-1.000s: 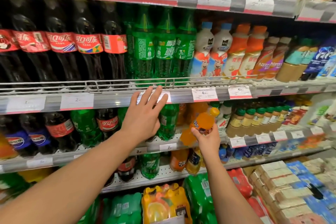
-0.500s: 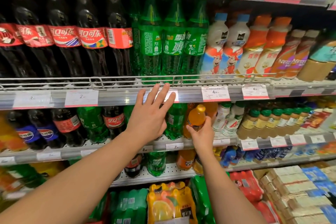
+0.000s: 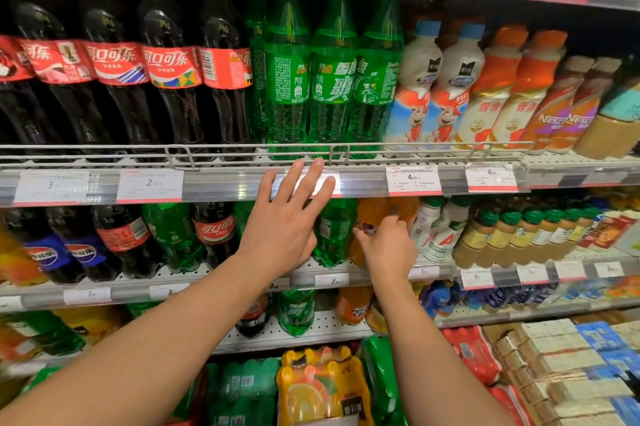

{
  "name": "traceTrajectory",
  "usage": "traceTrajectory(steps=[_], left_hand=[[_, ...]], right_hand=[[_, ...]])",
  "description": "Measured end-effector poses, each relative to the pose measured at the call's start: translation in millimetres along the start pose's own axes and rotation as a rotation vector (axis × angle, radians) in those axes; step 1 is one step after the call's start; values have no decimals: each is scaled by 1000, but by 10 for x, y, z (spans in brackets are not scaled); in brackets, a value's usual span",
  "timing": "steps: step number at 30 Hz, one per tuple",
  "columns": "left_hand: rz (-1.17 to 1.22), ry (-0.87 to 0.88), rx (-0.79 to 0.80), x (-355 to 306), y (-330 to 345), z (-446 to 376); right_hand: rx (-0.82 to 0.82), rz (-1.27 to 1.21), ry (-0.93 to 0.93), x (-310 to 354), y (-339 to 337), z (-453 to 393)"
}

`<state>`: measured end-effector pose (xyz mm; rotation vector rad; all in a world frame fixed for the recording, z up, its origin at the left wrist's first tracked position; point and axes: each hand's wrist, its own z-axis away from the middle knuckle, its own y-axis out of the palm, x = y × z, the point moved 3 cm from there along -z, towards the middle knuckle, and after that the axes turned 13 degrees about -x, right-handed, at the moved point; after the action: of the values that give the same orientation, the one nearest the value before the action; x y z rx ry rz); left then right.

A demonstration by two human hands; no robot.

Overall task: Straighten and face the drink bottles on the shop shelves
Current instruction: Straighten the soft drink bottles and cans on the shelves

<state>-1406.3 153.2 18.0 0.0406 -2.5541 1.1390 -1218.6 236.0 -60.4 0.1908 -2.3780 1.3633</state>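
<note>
Now your right hand [image 3: 388, 245] is gripping the orange bottle [image 3: 372, 218], standing upright on the middle shelf [image 3: 429, 271] beside a green bottle [image 3: 334, 231]. Your left hand [image 3: 284, 225] is hovering just left, fingers spread, holding nothing; the right is nearer.

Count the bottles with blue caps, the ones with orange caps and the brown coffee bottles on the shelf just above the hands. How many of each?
Blue-cap bottles: 2
Orange-cap bottles: 2
Brown coffee bottles: 2
Total: 6
</note>
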Motion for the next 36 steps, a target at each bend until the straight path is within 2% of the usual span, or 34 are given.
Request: traceTrajectory(steps=[8,23,36], left_hand=[[-1,-1,-5,5,-4,6],[18,-12,12,-6,-34,2],[27,-19,52,-33,-122,-6]], right_hand=[[32,104,-35,52,-17,-26],[6,78,-49,-3,-45,75],[99,-33,-32,-53,-145,54]])
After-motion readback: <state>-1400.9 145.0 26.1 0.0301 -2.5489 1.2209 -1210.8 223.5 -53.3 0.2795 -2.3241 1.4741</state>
